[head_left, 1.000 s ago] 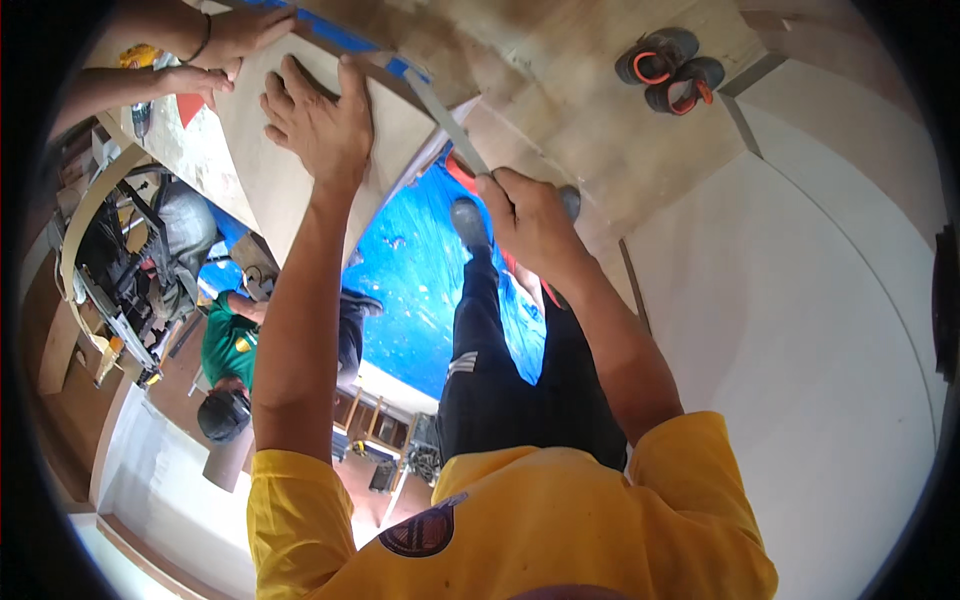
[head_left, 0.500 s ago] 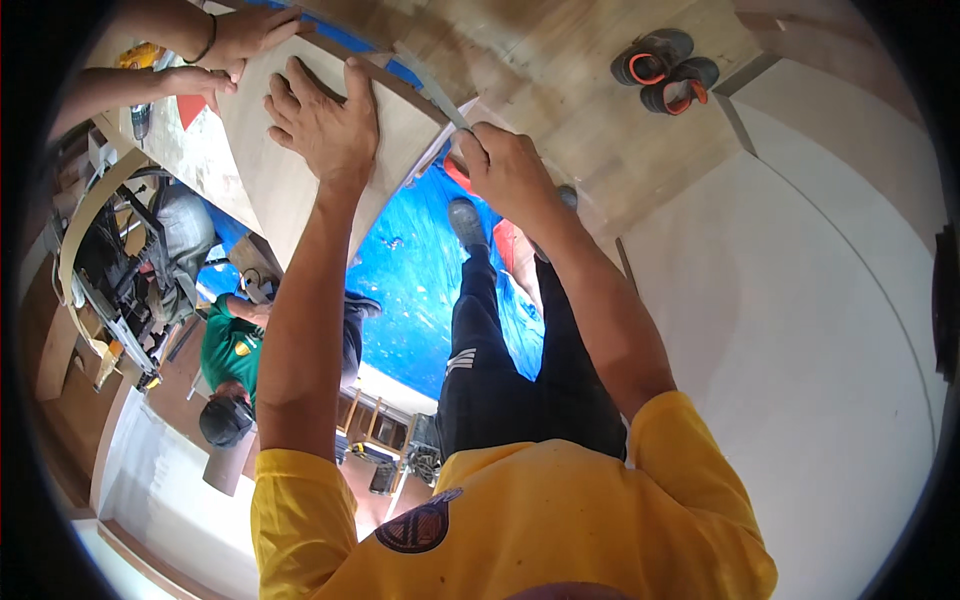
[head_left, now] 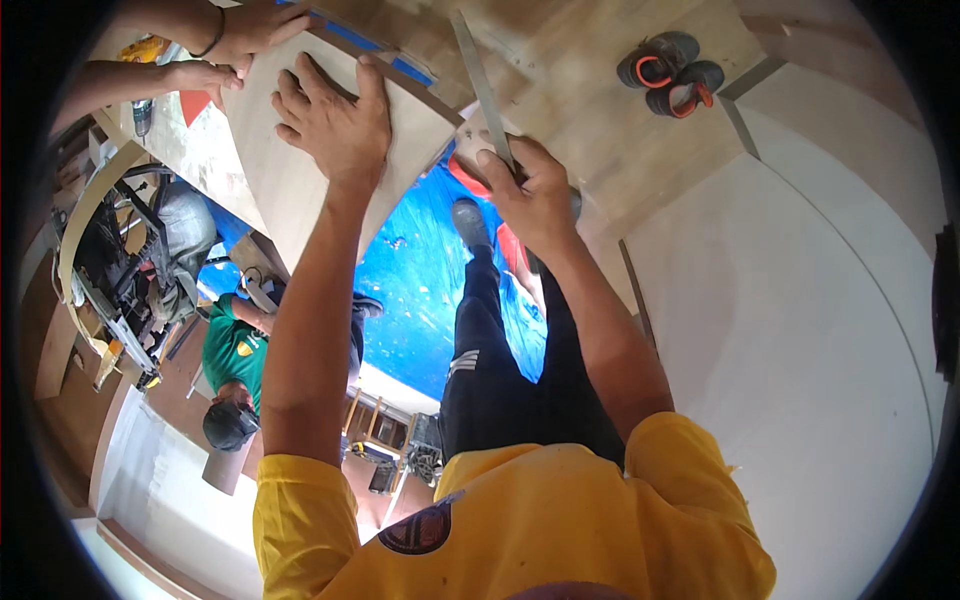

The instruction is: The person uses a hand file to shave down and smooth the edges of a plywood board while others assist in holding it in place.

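Flat on the pale wooden board (head_left: 268,150), my left hand (head_left: 338,120) presses down with its fingers spread. My right hand (head_left: 532,195) is closed round the dark handle of a long, flat grey metal file (head_left: 478,80). The file points away from me, just off the board's right corner, and does not touch the board's edge. At the board's far left, a co-worker's two hands (head_left: 245,40) rest on or against it.
A drill (head_left: 142,115) lies left of the board. Blue plastic sheeting (head_left: 400,300) covers the floor below. Dark shoes with orange linings (head_left: 672,72) stand at far right, before a white wall panel (head_left: 800,300). A person in green (head_left: 232,345) is at lower left.
My right hand has drawn back and to the right, taking the file away from the board's edge. My left hand and the board have shifted slightly right.
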`<action>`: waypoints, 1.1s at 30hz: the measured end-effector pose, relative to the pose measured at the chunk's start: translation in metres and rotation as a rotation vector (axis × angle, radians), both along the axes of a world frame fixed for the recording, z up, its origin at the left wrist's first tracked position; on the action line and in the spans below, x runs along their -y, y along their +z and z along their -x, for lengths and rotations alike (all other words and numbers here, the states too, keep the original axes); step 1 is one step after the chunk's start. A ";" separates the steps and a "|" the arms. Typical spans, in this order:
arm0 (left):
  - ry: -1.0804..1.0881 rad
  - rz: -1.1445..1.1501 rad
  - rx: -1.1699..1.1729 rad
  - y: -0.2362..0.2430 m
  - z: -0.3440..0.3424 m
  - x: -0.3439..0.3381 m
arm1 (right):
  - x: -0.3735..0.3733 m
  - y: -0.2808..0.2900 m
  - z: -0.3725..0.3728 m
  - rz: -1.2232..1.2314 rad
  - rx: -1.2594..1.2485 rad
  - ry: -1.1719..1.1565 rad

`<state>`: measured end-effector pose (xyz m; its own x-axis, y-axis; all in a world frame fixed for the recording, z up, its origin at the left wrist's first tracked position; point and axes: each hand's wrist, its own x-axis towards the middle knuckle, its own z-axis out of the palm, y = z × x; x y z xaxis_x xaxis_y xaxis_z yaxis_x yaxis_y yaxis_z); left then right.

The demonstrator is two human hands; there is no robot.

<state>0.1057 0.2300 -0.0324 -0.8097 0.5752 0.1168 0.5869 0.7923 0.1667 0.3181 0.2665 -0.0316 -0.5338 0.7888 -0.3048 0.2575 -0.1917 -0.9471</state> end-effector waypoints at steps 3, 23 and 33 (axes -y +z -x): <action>0.005 -0.003 0.022 0.001 -0.004 -0.001 | -0.001 -0.007 0.022 -0.063 -0.110 -0.056; -0.165 -0.218 0.102 0.003 0.001 0.021 | -0.017 0.046 -0.033 0.188 -0.029 0.180; -0.476 -0.141 0.147 0.017 -0.094 0.083 | 0.019 0.014 -0.087 0.176 0.115 0.069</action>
